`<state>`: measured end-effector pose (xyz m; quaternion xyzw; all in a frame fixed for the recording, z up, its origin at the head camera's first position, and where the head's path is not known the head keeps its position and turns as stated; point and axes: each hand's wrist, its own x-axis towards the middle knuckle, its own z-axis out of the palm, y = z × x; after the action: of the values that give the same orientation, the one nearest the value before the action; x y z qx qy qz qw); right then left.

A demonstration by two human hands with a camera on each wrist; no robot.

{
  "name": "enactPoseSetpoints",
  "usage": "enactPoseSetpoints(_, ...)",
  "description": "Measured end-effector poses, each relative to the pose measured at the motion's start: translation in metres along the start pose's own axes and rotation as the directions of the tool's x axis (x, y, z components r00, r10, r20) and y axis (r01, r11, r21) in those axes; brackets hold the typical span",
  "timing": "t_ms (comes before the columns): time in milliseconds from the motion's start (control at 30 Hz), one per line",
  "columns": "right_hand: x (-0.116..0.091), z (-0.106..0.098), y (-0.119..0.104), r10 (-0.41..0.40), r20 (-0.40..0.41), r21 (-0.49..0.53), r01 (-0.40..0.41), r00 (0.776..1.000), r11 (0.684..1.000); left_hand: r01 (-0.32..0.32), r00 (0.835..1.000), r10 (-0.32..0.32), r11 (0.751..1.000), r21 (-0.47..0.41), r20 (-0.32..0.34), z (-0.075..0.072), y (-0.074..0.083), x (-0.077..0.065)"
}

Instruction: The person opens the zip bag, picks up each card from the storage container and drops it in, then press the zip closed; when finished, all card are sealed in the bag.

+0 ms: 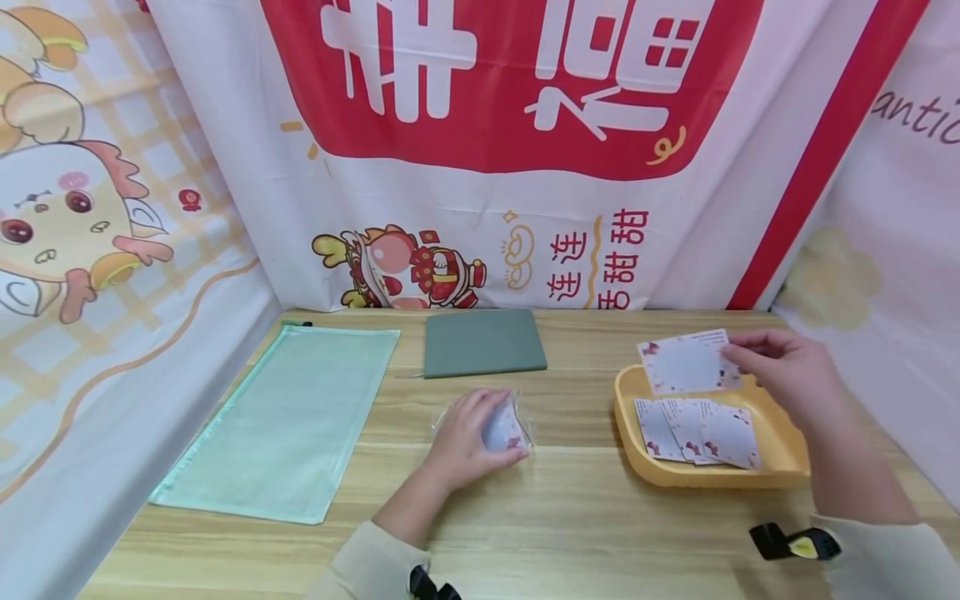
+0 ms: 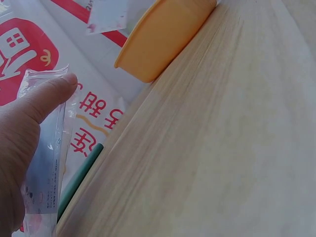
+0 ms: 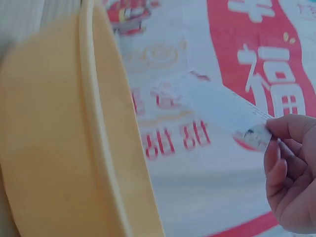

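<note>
My right hand (image 1: 791, 375) pinches the right edge of a small white printed card (image 1: 686, 362) just above a yellow-orange plastic tray (image 1: 652, 475). In the right wrist view the card (image 3: 222, 106) slants out from between thumb and fingers, partly blurred. Several similar cards (image 1: 727, 433) lie overlapping inside the tray. At the table's middle, my left hand (image 1: 468, 437) holds a clear plastic bag (image 2: 44, 148) with printed cards in it, thumb on one side. How many cards the bag contains cannot be told.
Behind the left hand lies a grey-green notebook (image 1: 483, 343). A mint-green mesh zip pouch (image 1: 281, 425) is flat on the wooden table (image 1: 525, 542) to the left. Printed cloths (image 1: 420, 192) hang behind and along both sides.
</note>
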<state>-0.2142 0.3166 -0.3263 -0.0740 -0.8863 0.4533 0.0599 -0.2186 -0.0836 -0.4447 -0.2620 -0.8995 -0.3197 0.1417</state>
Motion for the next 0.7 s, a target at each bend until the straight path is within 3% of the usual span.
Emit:
enactPoseSetpoints(333, -0.02, 0.062, -0.023, -0.037, 0.053, 0.322, 0.017, 0.998, 0.947, -0.017, 1.0, 0.017, 1.0, 0.019, -0.008, -0.001, 0.001, 0.001)
enactPoseSetpoints(533, -0.033, 0.106, -0.035, 0.003, 0.101, 0.355, -0.039, 0.995, 0.934, -0.01, 1.0, 0.01, 0.999, 0.036, 0.004, -0.001, 0.001, 0.001)
enactPoseSetpoints(700, -0.039, 0.13, -0.036, 0.004, 0.118, 0.377, -0.049, 0.993, 0.925, -0.005, 1.0, 0.005, 1.0, 0.03, 0.006, -0.001, 0.001, 0.001)
